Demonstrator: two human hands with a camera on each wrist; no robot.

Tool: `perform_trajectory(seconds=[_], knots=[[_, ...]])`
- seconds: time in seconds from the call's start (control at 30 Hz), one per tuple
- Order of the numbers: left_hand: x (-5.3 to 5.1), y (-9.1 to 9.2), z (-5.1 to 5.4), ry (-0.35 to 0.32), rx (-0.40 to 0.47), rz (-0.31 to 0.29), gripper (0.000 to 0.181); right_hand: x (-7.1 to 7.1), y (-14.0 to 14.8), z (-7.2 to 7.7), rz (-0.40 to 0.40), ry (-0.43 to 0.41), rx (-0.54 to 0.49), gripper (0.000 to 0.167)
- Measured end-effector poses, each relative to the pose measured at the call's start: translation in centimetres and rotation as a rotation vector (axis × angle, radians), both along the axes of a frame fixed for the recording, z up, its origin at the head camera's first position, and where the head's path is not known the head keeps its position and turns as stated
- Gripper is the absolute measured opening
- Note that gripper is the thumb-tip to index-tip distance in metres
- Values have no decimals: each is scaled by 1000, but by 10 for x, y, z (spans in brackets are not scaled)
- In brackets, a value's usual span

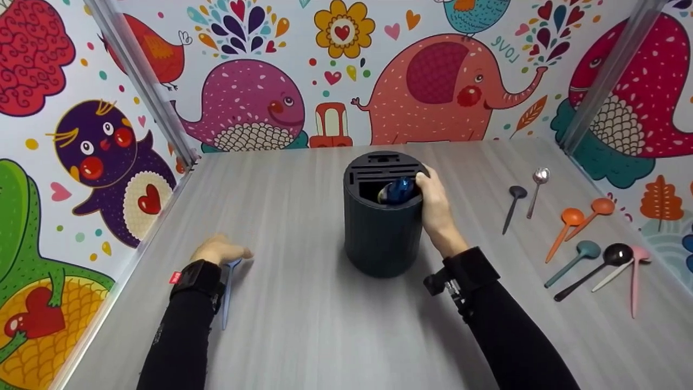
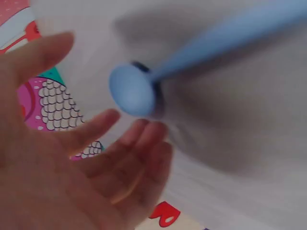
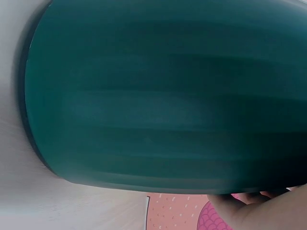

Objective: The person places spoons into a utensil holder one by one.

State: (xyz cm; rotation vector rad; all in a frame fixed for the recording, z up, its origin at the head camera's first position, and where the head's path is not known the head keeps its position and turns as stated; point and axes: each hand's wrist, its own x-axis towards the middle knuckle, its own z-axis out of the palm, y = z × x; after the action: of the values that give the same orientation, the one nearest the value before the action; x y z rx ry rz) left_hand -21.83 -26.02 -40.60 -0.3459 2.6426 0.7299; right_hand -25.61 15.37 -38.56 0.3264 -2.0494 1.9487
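A dark ribbed utensil holder [image 1: 381, 238] stands upright mid-table, with slots and a wide opening in its top. My right hand [image 1: 436, 212] grips its right side near the rim, thumb over the edge; in the right wrist view the holder's wall [image 3: 144, 105] fills most of the picture. Inside the wide opening sits a shiny blue object [image 1: 399, 190] whose kind I cannot tell. On the left lies a light blue spoon [image 1: 226, 303], its bowl towards my left hand [image 1: 216, 250]. That hand's fingers are spread loosely beside the spoon's bowl [image 2: 132, 88], holding nothing.
Several spoons lie at the right: a dark grey one [image 1: 518, 192], a metal one [image 1: 541, 175], two orange ones, a teal one [image 1: 588, 249], a black one [image 1: 617, 254] and a pink one [image 1: 634, 287]. Printed walls [image 1: 254, 103] bound the table [image 1: 292, 325].
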Motion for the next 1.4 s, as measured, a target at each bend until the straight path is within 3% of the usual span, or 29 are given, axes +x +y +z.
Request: perform_trajectory(seconds=[0.3,0.73,0.93,1.23,1.4], knots=[[1,-2,-5,13,-94,-40,70,-1,0,1,14,-10,22,51],[1,0,-10,71,-171,-17,53,-2,-1,0,0,-1,22,49],[-2,1,-15,119,-169,6,42,-3,-1,-1,14,-1,13,49],[-4,0,-23,102,-165,5,39,0,0,0,3,-2,12,50],[-6,0,-28,157,-136,4,39,-1,0,0,-10,-4,19,49]])
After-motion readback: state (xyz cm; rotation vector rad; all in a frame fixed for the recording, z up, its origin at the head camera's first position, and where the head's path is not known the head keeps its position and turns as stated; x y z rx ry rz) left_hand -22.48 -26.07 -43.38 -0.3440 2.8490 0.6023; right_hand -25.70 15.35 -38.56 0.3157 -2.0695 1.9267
